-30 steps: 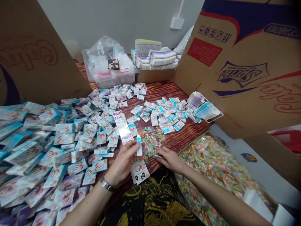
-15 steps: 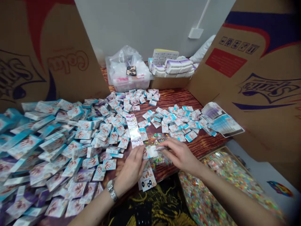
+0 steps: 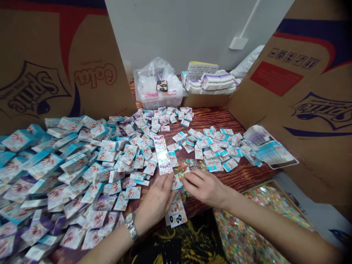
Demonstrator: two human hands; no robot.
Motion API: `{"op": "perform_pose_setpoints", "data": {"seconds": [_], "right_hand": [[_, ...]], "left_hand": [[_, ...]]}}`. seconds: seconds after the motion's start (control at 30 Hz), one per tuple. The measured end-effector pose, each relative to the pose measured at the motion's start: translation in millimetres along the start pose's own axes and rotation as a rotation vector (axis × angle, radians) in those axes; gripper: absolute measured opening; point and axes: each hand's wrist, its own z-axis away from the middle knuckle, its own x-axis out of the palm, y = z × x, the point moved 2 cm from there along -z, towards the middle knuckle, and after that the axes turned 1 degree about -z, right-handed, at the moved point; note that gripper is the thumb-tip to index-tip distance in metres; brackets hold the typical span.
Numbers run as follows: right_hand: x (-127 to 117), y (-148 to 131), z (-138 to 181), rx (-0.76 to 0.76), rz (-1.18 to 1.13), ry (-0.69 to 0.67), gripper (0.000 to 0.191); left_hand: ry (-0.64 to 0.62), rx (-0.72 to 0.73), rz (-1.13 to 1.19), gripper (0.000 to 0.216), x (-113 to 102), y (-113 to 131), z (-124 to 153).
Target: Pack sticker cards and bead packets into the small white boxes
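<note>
My left hand (image 3: 156, 201) lies palm down at the table's near edge, its fingertips pinching a small white-and-blue packet (image 3: 176, 182). My right hand (image 3: 203, 187) reaches in from the right, fingertips curled just beside that packet and over a scatter of colourful small sachets (image 3: 191, 165). Whether those fingers hold anything is hidden. A long printed card strip (image 3: 162, 156) lies just above my left hand. Below my hands sits a white card with black circles (image 3: 176, 214). A metal wristwatch (image 3: 130, 226) circles my left wrist.
A large heap of hand-printed blue-and-white packets (image 3: 68, 176) covers the left, with smaller spreads on the wooden table (image 3: 220, 126). A tray of colourful sachets (image 3: 247, 227) sits lower right. Cardboard sheets (image 3: 286, 99) stand at both sides; a plastic box (image 3: 158, 91) stands behind.
My hands have drawn closer together around the small packet, which stood upright in my left hand earlier and now lies tilted at its fingertips. The whole scene has shifted right and downward in view.
</note>
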Motion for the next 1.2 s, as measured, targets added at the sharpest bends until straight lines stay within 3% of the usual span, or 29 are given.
{"op": "perform_pose_setpoints", "data": {"seconds": [0.1, 0.2, 0.3, 0.37, 0.43, 0.5, 0.63, 0.7, 0.9, 1.03, 1.2], "right_hand": [[3.1, 0.0, -3.3, 0.195, -0.223, 0.037, 0.022], [8.1, -1.6, -4.8, 0.434, -0.428, 0.156, 0.016], [15.7, -5.3, -1.3, 0.568, -0.421, 0.327, 0.014], [21.0, -10.4, 1.8, 0.465, -0.334, 0.382, 0.018], [25.7, -16.5, 4.4, 0.275, -0.253, 0.352, 0.024], [28.3, -19.4, 6.3, 0.208, -0.239, 0.325, 0.025], [26.8, -15.3, 7.1, 0.517, -0.431, 0.323, 0.017], [24.5, -15.1, 6.0, 0.585, -0.530, 0.271, 0.017], [17.4, -17.0, 6.6, 0.430, -0.407, 0.158, 0.021], [14.8, -15.7, 8.3, 0.314, -0.363, 0.169, 0.021], [5.6, -16.3, 5.5, 0.424, -0.455, 0.304, 0.011]], "left_hand": [[0.010, 0.005, -0.027, 0.048, 4.2, -0.1, 0.9], [0.025, 0.024, -0.059, 0.053, 10.2, -0.5, 2.1], [0.050, 0.019, -0.098, 0.054, 14.2, -1.3, 1.7], [0.069, 0.007, -0.112, 0.052, 14.9, -2.1, 0.7], [0.088, -0.001, -0.116, 0.050, 14.6, -2.3, -0.5], [0.095, -0.004, -0.111, 0.047, 14.1, -1.4, -1.7], [0.072, -0.007, -0.089, 0.043, 14.0, 2.6, -2.9], [0.068, -0.005, -0.082, 0.044, 13.9, 3.9, -3.1], [0.067, -0.015, -0.058, 0.051, 12.7, 2.7, -4.3], [0.063, -0.007, 0.040, 0.054, 12.1, 2.1, -6.3], [0.094, 0.048, 0.068, 0.043, 11.7, 5.0, -8.1]]}}
